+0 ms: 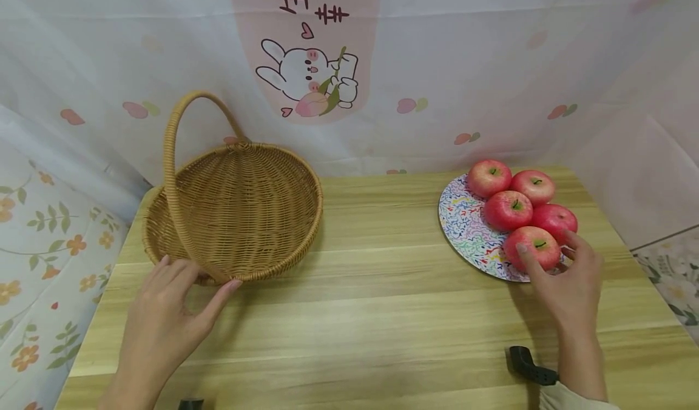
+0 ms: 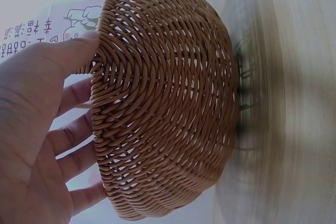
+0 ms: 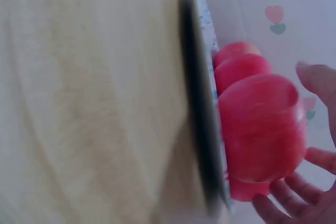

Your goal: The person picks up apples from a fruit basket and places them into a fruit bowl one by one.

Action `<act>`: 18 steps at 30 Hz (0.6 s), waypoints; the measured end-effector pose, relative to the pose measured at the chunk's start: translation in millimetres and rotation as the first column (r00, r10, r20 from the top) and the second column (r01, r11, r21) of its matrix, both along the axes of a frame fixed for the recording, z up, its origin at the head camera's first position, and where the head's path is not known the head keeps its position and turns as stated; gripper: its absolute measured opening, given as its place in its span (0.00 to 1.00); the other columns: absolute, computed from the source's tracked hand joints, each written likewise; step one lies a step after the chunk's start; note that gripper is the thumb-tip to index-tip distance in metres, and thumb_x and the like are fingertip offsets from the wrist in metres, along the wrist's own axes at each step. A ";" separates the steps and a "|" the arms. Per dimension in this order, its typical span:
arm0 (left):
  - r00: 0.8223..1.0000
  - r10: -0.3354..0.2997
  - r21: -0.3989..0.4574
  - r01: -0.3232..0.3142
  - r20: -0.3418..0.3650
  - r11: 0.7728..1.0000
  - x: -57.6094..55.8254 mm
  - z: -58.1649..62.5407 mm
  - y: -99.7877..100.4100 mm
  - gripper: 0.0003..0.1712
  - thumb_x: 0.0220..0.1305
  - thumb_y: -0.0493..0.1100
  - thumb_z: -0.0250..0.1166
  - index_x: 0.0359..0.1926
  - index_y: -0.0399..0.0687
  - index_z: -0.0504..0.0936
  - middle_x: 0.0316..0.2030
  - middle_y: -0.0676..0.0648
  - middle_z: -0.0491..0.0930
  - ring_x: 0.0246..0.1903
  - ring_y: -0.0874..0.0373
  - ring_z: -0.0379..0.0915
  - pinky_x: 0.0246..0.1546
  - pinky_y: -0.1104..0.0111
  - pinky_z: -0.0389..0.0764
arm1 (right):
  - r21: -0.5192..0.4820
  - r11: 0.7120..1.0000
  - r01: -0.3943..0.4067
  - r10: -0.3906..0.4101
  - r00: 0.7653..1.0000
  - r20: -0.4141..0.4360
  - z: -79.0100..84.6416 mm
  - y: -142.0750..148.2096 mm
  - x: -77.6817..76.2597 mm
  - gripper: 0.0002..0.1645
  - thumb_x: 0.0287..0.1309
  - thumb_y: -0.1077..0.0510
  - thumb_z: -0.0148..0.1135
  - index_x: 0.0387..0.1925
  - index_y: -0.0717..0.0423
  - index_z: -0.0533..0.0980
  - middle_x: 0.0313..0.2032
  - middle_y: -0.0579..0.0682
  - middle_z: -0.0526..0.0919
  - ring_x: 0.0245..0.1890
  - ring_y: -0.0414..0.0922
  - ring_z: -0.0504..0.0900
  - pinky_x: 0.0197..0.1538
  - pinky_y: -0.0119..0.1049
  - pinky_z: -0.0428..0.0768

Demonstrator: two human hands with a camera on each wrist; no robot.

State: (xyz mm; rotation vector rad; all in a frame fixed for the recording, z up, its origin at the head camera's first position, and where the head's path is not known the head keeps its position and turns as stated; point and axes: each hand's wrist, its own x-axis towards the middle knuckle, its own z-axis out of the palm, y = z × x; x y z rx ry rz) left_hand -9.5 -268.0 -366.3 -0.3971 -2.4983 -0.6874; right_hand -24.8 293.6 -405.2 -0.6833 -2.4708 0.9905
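Note:
A brown wicker basket (image 1: 240,210) with a tall arched handle (image 1: 173,149) stands on the left of the table. My left hand (image 1: 166,310) grips its near rim at the handle's foot; in the left wrist view the thumb (image 2: 79,51) lies at the rim, with the fingers behind it. On the right, several red apples sit together on a round patterned plate (image 1: 464,234). My right hand (image 1: 576,282) reaches around the nearest apple (image 1: 537,253), fingers spread. The right wrist view shows the thumb apart from that apple (image 3: 262,129) and fingertips close under it.
The light wood-grain table (image 1: 371,313) stretches between basket and plate. A white curtain (image 1: 426,52) with a printed rabbit hangs right behind them. Floral cloth (image 1: 43,264) borders the left side. A black strap piece (image 1: 530,367) shows beside the right wrist.

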 end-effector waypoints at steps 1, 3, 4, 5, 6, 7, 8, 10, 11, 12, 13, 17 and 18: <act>1.000 0.003 0.004 -0.003 -0.006 1.000 -0.2 0.2 0.5 0.38 0.70 0.74 0.61 0.30 0.41 0.80 0.28 0.45 0.82 0.34 0.44 0.79 0.70 0.50 0.75 | 0.011 1.000 0.006 -0.006 0.999 -0.042 1.5 -0.8 -1.9 0.46 0.62 0.48 0.73 0.76 0.58 0.65 0.69 0.62 0.68 0.64 0.52 0.72 0.59 0.23 0.73; 1.000 0.014 0.007 -0.014 -0.011 1.000 -0.6 0.6 1.2 0.39 0.70 0.75 0.60 0.33 0.40 0.80 0.30 0.45 0.81 0.34 0.46 0.78 0.58 0.58 0.80 | 0.037 0.999 0.013 -0.008 0.990 -0.143 4.1 -3.2 -6.7 0.42 0.62 0.51 0.73 0.73 0.58 0.69 0.66 0.59 0.71 0.59 0.40 0.72 0.56 0.19 0.71; 1.000 0.020 0.011 -0.020 -0.013 1.000 -0.7 0.8 1.7 0.41 0.71 0.76 0.57 0.35 0.39 0.81 0.31 0.45 0.81 0.35 0.47 0.77 0.53 0.61 0.79 | 0.055 0.998 0.011 0.000 0.982 -0.187 5.9 -4.8 -9.3 0.40 0.62 0.52 0.73 0.72 0.58 0.71 0.63 0.53 0.74 0.57 0.34 0.71 0.56 0.20 0.71; 1.000 0.024 0.017 -0.023 -0.015 1.000 -0.6 1.1 2.1 0.40 0.71 0.75 0.58 0.37 0.38 0.81 0.32 0.45 0.80 0.35 0.48 0.76 0.47 0.63 0.77 | 0.074 0.997 0.006 0.011 0.974 -0.225 8.1 -6.7 -11.7 0.38 0.62 0.53 0.73 0.70 0.58 0.73 0.60 0.46 0.75 0.56 0.30 0.69 0.56 0.20 0.70; 1.000 0.026 0.027 -0.026 -0.013 0.999 0.0 1.1 2.2 0.40 0.71 0.74 0.59 0.39 0.37 0.81 0.33 0.44 0.80 0.36 0.48 0.76 0.42 0.64 0.75 | 0.096 0.995 -0.002 0.028 0.963 -0.267 10.3 -8.7 -14.8 0.35 0.61 0.54 0.73 0.68 0.59 0.75 0.57 0.40 0.75 0.54 0.25 0.67 0.54 0.20 0.69; 0.999 0.033 0.035 -0.032 -0.010 0.999 1.3 1.1 2.2 0.40 0.71 0.74 0.60 0.41 0.36 0.81 0.35 0.43 0.81 0.37 0.48 0.77 0.41 0.65 0.74 | 0.109 0.994 -0.017 0.049 0.954 -0.297 12.9 -11.0 -17.8 0.33 0.61 0.55 0.72 0.67 0.59 0.77 0.54 0.33 0.74 0.52 0.21 0.65 0.54 0.20 0.69; 0.999 0.043 0.044 -0.043 -0.004 0.998 3.0 1.6 2.1 0.41 0.71 0.74 0.59 0.44 0.35 0.80 0.37 0.42 0.81 0.38 0.46 0.77 0.40 0.65 0.73 | 0.123 0.992 -0.036 0.075 0.943 -0.325 15.8 -13.6 -21.3 0.30 0.61 0.57 0.72 0.65 0.59 0.79 0.52 0.27 0.73 0.53 0.21 0.65 0.54 0.20 0.68; 0.998 0.054 0.077 -0.051 -0.030 0.996 4.3 3.4 2.5 0.42 0.71 0.73 0.60 0.47 0.32 0.80 0.40 0.38 0.82 0.41 0.42 0.78 0.46 0.70 0.73 | 0.143 0.987 -0.075 0.123 0.923 -0.363 22.1 -19.7 -28.2 0.26 0.61 0.59 0.72 0.61 0.60 0.82 0.48 0.19 0.68 0.53 0.21 0.66 0.52 0.20 0.68; 0.997 0.058 0.096 -0.053 -0.058 0.994 3.9 4.9 3.3 0.42 0.71 0.72 0.61 0.48 0.31 0.79 0.42 0.36 0.82 0.43 0.40 0.77 0.50 0.73 0.73 | 0.145 0.985 -0.098 0.147 0.913 -0.381 24.7 -22.9 -31.2 0.24 0.61 0.59 0.72 0.59 0.61 0.83 0.48 0.18 0.69 0.53 0.21 0.67 0.51 0.20 0.68; 0.993 0.066 0.117 -0.054 -0.100 0.992 3.1 6.9 4.6 0.43 0.72 0.72 0.59 0.48 0.29 0.79 0.42 0.34 0.81 0.44 0.37 0.77 0.54 0.76 0.72 | 0.152 0.981 -0.123 0.175 0.900 -0.398 27.3 -25.9 -34.2 0.23 0.61 0.60 0.71 0.58 0.62 0.83 0.48 0.19 0.70 0.53 0.22 0.68 0.51 0.21 0.68; 0.986 0.077 0.147 -0.055 -0.149 0.988 1.6 9.4 7.0 0.43 0.73 0.71 0.59 0.47 0.28 0.79 0.43 0.32 0.81 0.44 0.35 0.76 0.57 0.79 0.70 | 0.157 0.976 -0.149 0.202 0.888 -0.412 29.7 -28.8 -36.7 0.23 0.61 0.61 0.71 0.57 0.63 0.83 0.48 0.19 0.71 0.53 0.23 0.68 0.51 0.21 0.68; 0.907 0.130 0.250 -0.028 -0.401 0.968 -6.7 23.4 25.5 0.35 0.74 0.63 0.62 0.39 0.28 0.80 0.40 0.29 0.80 0.40 0.30 0.73 0.56 0.79 0.70 | 0.170 0.957 -0.234 0.285 0.855 -0.434 35.8 -42.5 -44.6 0.20 0.60 0.62 0.71 0.54 0.63 0.85 0.48 0.26 0.78 0.52 0.24 0.72 0.52 0.21 0.69; 0.875 0.142 0.259 -0.019 -0.463 0.966 -8.7 27.3 32.0 0.33 0.73 0.61 0.62 0.37 0.30 0.80 0.39 0.30 0.80 0.38 0.30 0.73 0.52 0.74 0.73 | 0.179 0.949 -0.259 0.312 0.849 -0.427 37.0 -46.4 -46.3 0.19 0.60 0.63 0.71 0.54 0.64 0.85 0.47 0.30 0.81 0.52 0.24 0.72 0.52 0.21 0.70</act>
